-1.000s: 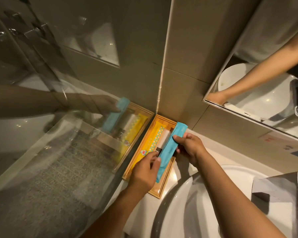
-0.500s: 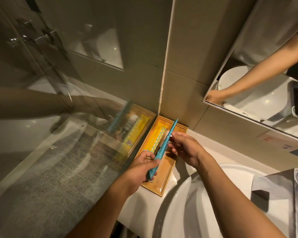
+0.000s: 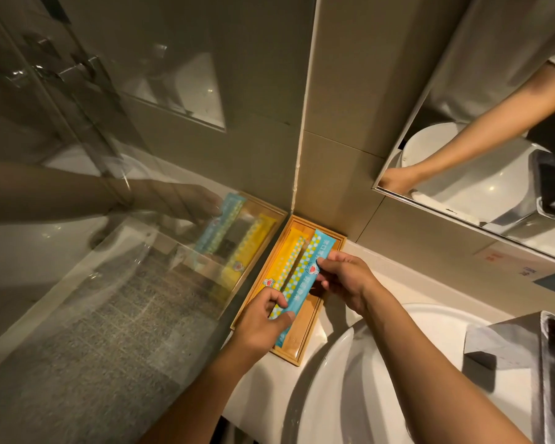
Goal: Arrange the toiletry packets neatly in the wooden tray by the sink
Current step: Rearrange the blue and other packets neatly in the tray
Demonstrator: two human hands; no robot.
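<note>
While both hands (image 3: 305,302) pinch blue pkt (image 3: 302,283), it lies over tray (image 3: 311,318).

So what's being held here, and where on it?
The blue packet: left hand pinches its near end, right hand its middle edge, over the wooden tray.

the pale countertop (image 3: 385,277) runs along the tiled wall; directly on it sit the wooden tray (image 3: 305,342), pushed into the corner, and just beside it the white round basin (image 3: 366,379)
</note>
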